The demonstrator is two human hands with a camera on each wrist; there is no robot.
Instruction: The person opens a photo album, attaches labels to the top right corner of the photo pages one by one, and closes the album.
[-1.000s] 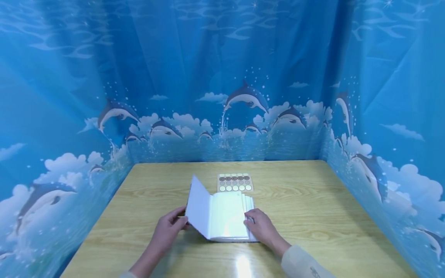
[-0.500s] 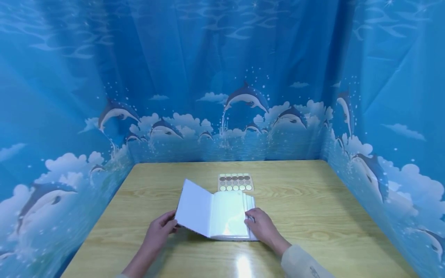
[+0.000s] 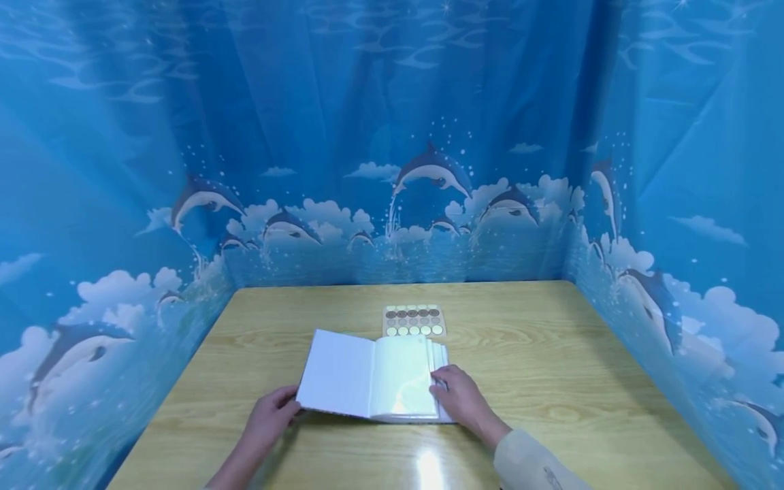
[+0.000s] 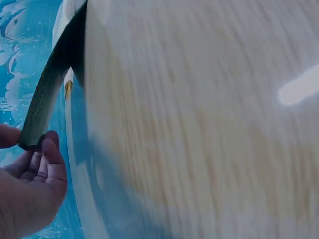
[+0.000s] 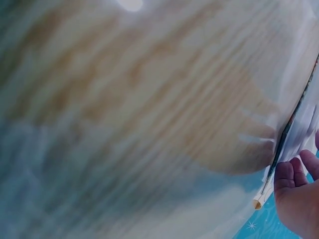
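An open album (image 3: pixel 401 378) with a white inner cover and glossy clear pages lies on the table in front of me. My left hand (image 3: pixel 267 416) pinches the outer corner of its front cover (image 3: pixel 337 373), which is held slightly raised from the table. In the left wrist view, thumb and fingers of the left hand (image 4: pixel 37 181) are on either side of the cover's dark edge (image 4: pixel 40 107). My right hand (image 3: pixel 461 398) grips the right edge of the album, at the stepped page edges. The right wrist view has the right hand (image 5: pixel 299 194) beside the album's edge (image 5: pixel 294 124).
Just behind the album lies a flat sheet (image 3: pixel 414 321) with rows of round, coin-like discs, pale and brown. The wood-grain table (image 3: pixel 533 361) is enclosed at the back and sides by a blue dolphin curtain (image 3: pixel 380 170).
My left hand has moved left and down, swinging the front cover from steeply raised to nearly flat. The right hand has stayed at the page edges.
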